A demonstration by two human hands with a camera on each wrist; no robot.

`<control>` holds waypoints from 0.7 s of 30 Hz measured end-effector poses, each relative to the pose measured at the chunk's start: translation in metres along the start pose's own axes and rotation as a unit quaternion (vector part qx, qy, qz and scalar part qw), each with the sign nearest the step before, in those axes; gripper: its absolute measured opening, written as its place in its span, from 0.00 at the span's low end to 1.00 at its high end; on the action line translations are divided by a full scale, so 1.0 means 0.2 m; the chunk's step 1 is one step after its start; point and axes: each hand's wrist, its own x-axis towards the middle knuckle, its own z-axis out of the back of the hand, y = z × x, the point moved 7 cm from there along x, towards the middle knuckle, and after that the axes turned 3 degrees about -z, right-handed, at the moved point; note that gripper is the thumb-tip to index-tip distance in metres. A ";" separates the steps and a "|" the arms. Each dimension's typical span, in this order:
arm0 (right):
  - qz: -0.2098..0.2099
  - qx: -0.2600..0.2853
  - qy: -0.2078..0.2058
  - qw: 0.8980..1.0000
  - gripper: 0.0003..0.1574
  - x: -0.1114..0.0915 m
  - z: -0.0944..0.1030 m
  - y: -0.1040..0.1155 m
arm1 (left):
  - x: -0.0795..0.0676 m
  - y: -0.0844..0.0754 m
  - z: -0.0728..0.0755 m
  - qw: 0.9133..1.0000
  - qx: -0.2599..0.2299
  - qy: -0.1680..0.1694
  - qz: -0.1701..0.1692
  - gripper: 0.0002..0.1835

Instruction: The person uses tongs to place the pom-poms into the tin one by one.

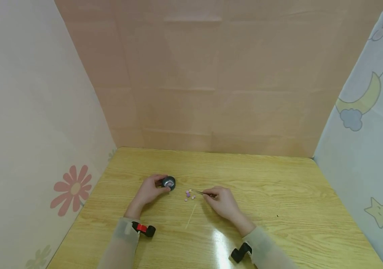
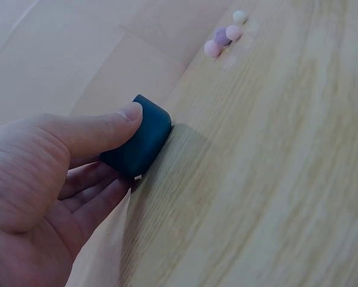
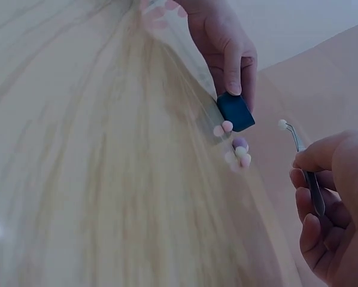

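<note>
Between thumb and fingers, my left hand (image 1: 150, 190) grips a small round dark cup (image 1: 173, 184), its light inside facing up in the head view. The cup (image 2: 146, 143) looks dark teal in the left wrist view and stands at the tabletop. My right hand (image 1: 223, 202) holds bent-tip tweezers (image 3: 316, 194). Pinched at their tip is a small whitish ball (image 3: 282, 124), held apart from the others in the right wrist view. Several little balls lie between the hands, among them a purple ball (image 2: 222, 36) and a pink ball (image 2: 212, 48).
The wood-grain table (image 1: 278, 186) carries a thin pale line (image 1: 190, 216) in front of the balls and a tiny dark speck (image 1: 277, 216) at the right. A tan backdrop (image 1: 211, 74) rises behind, with patterned sheets on both sides.
</note>
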 end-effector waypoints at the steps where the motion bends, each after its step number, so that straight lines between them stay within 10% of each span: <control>1: -0.003 0.005 -0.001 1.000 0.07 0.00 -0.01 0.00 | 0.00 0.00 0.00 1.000 -0.001 -0.001 -0.001 0.30; 21: -0.019 0.034 0.019 0.999 0.11 0.15 -0.18 0.12 | 0.00 -0.01 -0.01 1.000 -0.001 -0.004 -0.003 0.31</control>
